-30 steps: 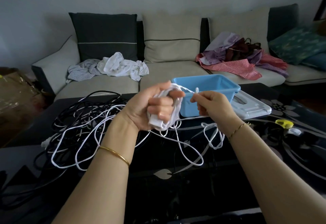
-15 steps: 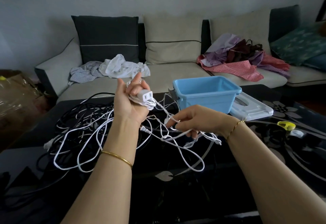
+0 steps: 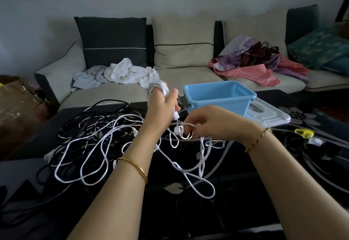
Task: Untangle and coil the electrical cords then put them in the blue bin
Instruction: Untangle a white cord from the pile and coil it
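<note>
Since a second ago the right hand (image 3: 211,124) has dropped away from the left hand (image 3: 160,107) to pinch the white cord (image 3: 202,151) lower, near the table (image 3: 245,192), while the left grips the wound loops (image 3: 159,85) beside the blue bin (image 3: 217,105), so I judge another turn is coming.

no readable text or labels

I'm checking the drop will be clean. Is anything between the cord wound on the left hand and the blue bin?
Nothing visible. The bin is open just right of the left hand, its lid off beside it. But the cord trails on through the right hand into loose loops on the table.
</note>
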